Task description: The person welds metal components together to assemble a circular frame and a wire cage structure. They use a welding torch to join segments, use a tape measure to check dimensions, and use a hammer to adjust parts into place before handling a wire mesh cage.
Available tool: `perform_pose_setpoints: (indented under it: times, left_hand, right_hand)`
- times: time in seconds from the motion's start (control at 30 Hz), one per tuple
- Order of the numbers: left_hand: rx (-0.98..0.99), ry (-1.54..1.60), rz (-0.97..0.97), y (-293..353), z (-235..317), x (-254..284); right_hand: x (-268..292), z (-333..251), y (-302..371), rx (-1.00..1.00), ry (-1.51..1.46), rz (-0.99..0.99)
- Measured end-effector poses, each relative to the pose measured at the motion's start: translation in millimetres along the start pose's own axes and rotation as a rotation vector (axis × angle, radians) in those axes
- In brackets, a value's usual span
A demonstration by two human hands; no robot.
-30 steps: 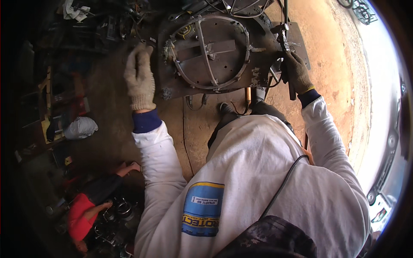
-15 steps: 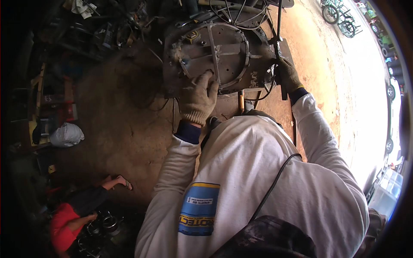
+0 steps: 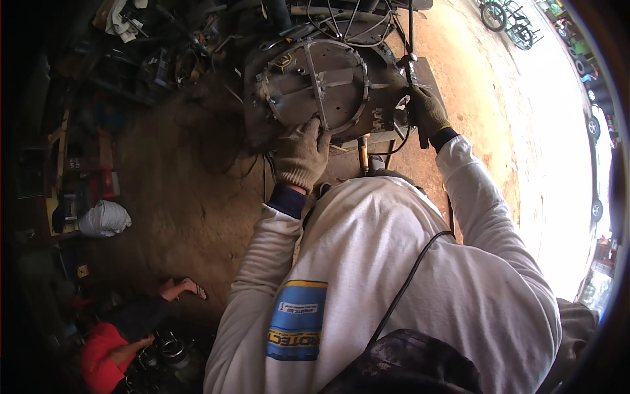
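Observation:
A round frame of flat metal strip [image 3: 365, 85], crossed by a bar, lies on a dark metal plate [image 3: 259, 131] in front of me. My left hand [image 3: 302, 156], in a brown knit glove, rests at the frame's near edge, by the lower end of the crossbar. Its thumb stands apart from the index finger; the other fingertips are hard to see. At the plate's right end, my gloved right hand [image 3: 430, 113] is closed beside an upright metal bar [image 3: 411, 33]. What it grips is hidden. A dark cable [image 3: 401, 146] loops down next to it.
A yellowish handle [image 3: 363, 154] sticks out below the plate's near edge. Wire spokes [image 3: 354, 20] and dark scrap parts [image 3: 157, 56] lie beyond and to the left. A person in a red shirt [image 3: 105, 351] sits lower left. A wheeled frame [image 3: 493, 16] stands far right.
My left hand has drawn back from inside the round frame to its near edge. The right hand stays at the bar. The view has shifted slightly.

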State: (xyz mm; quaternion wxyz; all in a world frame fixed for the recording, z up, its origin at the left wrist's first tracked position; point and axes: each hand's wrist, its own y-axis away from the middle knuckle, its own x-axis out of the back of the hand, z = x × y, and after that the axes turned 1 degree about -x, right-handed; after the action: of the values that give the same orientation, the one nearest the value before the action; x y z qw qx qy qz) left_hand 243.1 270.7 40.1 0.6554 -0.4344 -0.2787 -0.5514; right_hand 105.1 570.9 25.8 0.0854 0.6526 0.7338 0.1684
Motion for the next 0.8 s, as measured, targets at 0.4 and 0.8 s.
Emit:
perform_pose_setpoints:
  times: [0.4, 0.8]
  left_hand:
    - [-0.021, -0.02, -0.021, 0, 0, 2]
    - [-0.086, -0.003, 0.239, -46, 28, 51]
  right_hand:
    - [-1, -5, 1, -0.053, -0.014, 0.01]
    - [1, -7, 11, -0.114, -0.15, -0.026]
